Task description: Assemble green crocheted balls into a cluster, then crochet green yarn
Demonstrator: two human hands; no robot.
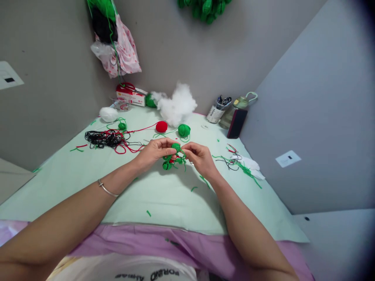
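My left hand grips a small round green crocheted piece between thumb and fingers, above the middle of the table. At the piece's right side, my right hand is closed in a pinch on what looks like a green yarn strand. Just below the fingers hangs or lies a dark-striped green crocheted ball, with bits of red and loose green yarn ends around it. Whether these parts are joined to the held piece is hidden by my fingers.
Behind my hands are a red yarn ball, a green yarn ball and white stuffing. Tangled black yarn lies left. A phone leans against a bottle at right, near yarn scraps. Scissors rest on a box.
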